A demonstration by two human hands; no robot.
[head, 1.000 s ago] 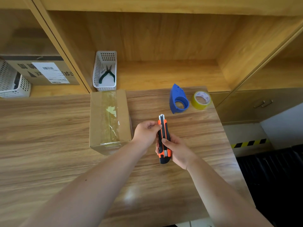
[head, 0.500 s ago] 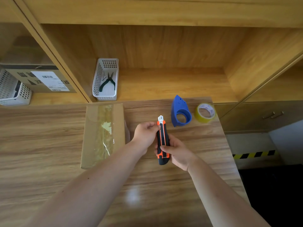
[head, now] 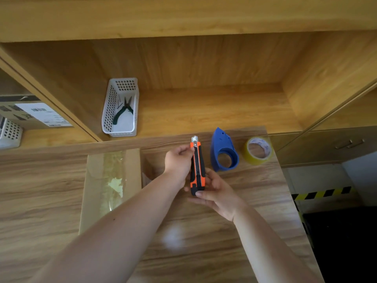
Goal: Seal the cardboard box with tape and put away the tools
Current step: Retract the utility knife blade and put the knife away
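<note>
An orange and black utility knife [head: 197, 164] is held upright above the wooden table [head: 234, 217], its short blade tip pointing away from me. My right hand [head: 216, 193] grips its lower end. My left hand [head: 178, 161] pinches its upper part near the blade. To the left lies the cardboard box [head: 111, 184], with clear tape along its top seam; my left forearm hides its near right corner. A blue tape dispenser [head: 224, 151] and a yellow tape roll [head: 258, 150] rest on the table just right of the knife.
A white perforated basket [head: 120, 108] holding green-handled pliers [head: 124, 110] stands on the shelf behind the table. Further left, a labelled carton [head: 34, 113] and another white basket [head: 9, 132] sit in the neighbouring bay. The table's right edge drops to a floor with hazard stripes [head: 322, 193].
The view has tilted upward, showing more shelf. Both hands and the knife have shifted slightly away from me toward the dispenser; the grip on the knife is unchanged.
</note>
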